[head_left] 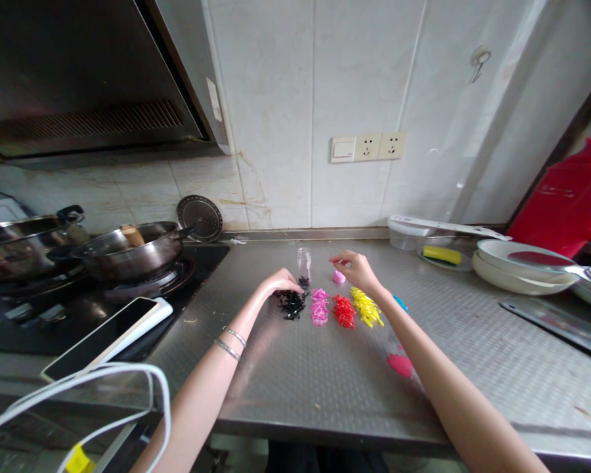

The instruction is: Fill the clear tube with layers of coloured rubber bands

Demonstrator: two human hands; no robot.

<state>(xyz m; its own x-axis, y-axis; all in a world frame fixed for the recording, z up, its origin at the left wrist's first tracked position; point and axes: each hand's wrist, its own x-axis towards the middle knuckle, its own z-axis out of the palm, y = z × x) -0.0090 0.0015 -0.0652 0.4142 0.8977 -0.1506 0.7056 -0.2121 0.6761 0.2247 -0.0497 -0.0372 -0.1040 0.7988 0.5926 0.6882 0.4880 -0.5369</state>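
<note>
My left hand (pixel 279 281) bends over the pile of small black bands (pixel 292 305), its fingertips closed at the pile's upper edge on some of the black pieces. Just behind those fingertips stands a small clear bottle (pixel 304 263), upright and uncapped, with black pieces at its bottom. My right hand (pixel 355 269) hovers to the right of the bottle, thumb and finger pinched together; whatever they hold is too small to tell. Below that hand sits a round pink cap (pixel 339 276). Piles of pink bands (pixel 320 307), red bands (pixel 343 311) and yellow bands (pixel 367 307) lie in a row.
A blue item (pixel 400 303) and a pink item (pixel 400 365) are partly hidden by my right forearm. On the left are a phone (pixel 101 335), a white cable (pixel 162 394) and a pan (pixel 128 253) on the stove. White bowls (pixel 522 276) and a knife (pixel 561 328) lie right.
</note>
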